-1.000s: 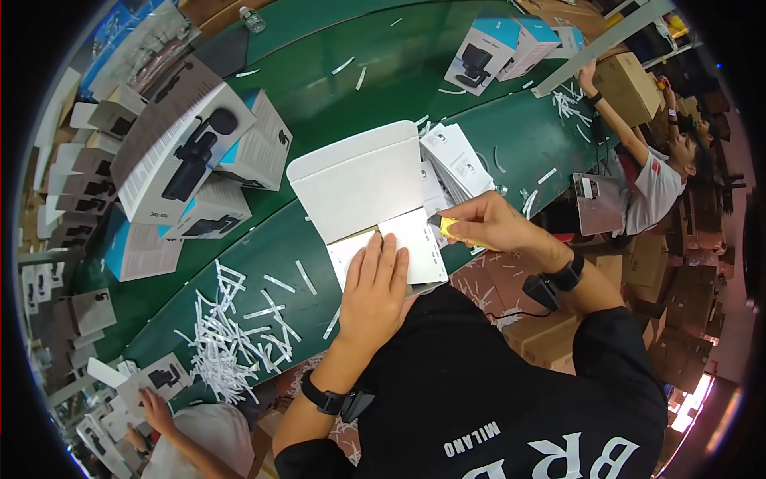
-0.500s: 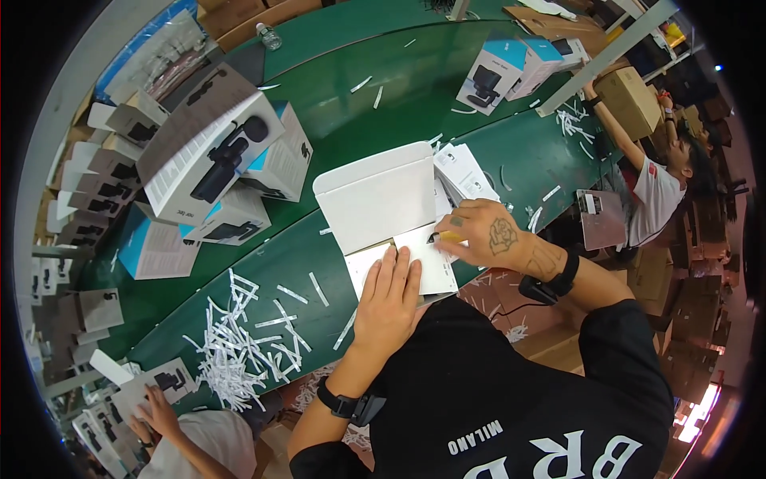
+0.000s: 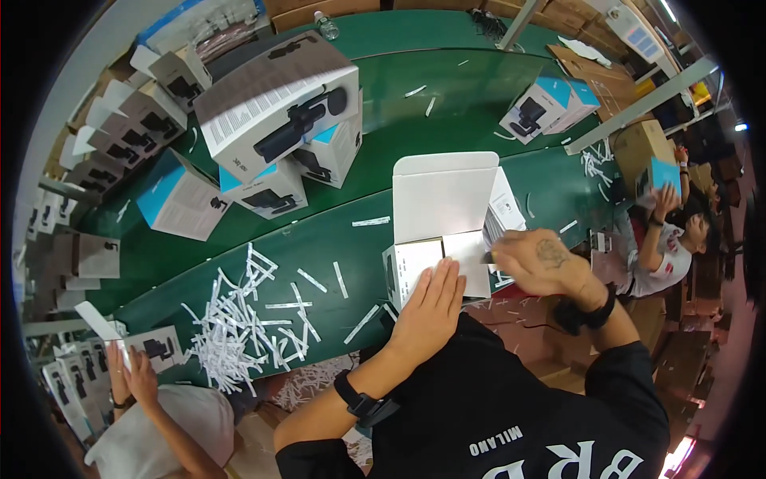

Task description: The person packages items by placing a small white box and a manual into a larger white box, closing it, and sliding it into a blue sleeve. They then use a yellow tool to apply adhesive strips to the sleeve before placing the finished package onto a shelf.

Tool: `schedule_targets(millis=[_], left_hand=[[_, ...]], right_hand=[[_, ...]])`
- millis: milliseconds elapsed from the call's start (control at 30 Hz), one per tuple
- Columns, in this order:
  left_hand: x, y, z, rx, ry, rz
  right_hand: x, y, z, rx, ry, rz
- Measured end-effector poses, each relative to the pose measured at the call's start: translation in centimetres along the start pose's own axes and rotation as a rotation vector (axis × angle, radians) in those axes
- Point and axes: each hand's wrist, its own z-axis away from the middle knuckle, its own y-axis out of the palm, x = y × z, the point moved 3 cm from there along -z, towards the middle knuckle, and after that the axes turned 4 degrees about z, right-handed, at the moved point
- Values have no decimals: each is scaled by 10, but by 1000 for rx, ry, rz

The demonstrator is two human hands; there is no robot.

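A white carton (image 3: 441, 191) stands on the green table in front of me, its lid raised and its inner flaps folded over the top. My left hand (image 3: 431, 307) lies flat on those flaps with fingers stretched. Just right of the carton, my right hand (image 3: 541, 263) is closed round a small tool with a dark tip (image 3: 487, 258); the fingers hide most of it. That tip is close to the carton's right flap. Behind the carton's right side lies a stack of white printed papers (image 3: 503, 209), partly covered by the lid.
A heap of white paper strips (image 3: 235, 335) lies to the left. Beyond it stand several printed product boxes (image 3: 279, 120), with more boxes (image 3: 533, 112) at the far right. A bottle (image 3: 325, 25) stands at the back. One co-worker (image 3: 167, 431) is at lower left, another (image 3: 670, 247) at right.
My view has shifted, so the carton appears further right. My right hand has moved off the flaps to the carton's right side with the tool. The left hand remains on the flaps.
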Motion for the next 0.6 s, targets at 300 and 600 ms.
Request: schedule_targets(millis=[300, 600], left_hand=[[10, 13, 25, -204, 40, 133], [15, 24, 33, -203, 35, 226]], right_hand=[[47, 55, -76, -122, 133, -299], [66, 87, -82, -157, 399, -630]])
